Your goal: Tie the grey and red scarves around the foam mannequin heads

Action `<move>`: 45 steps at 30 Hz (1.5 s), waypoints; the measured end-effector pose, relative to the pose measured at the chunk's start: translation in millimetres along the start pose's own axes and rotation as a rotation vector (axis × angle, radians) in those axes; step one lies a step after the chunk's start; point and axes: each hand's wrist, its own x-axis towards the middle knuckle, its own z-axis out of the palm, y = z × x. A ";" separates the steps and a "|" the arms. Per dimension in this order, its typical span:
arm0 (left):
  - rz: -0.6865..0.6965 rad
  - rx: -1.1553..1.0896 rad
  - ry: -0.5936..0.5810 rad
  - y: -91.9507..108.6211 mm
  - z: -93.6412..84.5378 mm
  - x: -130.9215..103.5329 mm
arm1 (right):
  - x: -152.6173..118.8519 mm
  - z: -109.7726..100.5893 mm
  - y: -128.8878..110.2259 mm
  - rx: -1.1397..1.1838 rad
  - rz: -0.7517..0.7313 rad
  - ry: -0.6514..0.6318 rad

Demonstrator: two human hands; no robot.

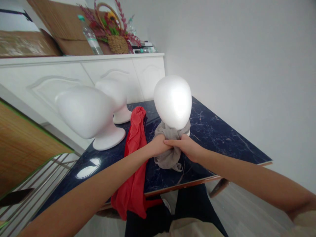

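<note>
Gripping a grey cloth at the neck of a white foam head, left hand fisted on it, right hand fingers pinching it, on a dark marble table, red cloth alongside.

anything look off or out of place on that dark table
The red cloth lies bunched in a long strip and hangs over the near edge of the table, half off it. The grey cloth, gripped by the left hand and right hand, is bunched at the neck of the foam head. Nothing looks spilled or broken.
</note>
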 end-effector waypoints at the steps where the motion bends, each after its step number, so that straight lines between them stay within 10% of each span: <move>1: 0.031 0.026 -0.005 0.6 -3.1 2.1 | 2.5 -3.7 2.5 -0.029 -0.006 0.026; 10: -0.363 -0.248 0.150 11.0 -48.9 -0.8 | 25.0 -74.1 20.1 -0.503 -0.088 0.181; 16: -0.639 -0.593 0.007 14.8 -70.5 -9.7 | 43.0 -108.1 12.5 -0.450 -0.134 0.392; 30: -0.534 -1.071 0.107 34.1 -51.4 -59.2 | 83.0 -117.9 -31.3 -0.038 0.038 0.403; 45: -0.736 -1.350 0.071 -7.9 -3.8 -132.7 | 83.2 -122.9 -18.9 0.226 0.068 0.458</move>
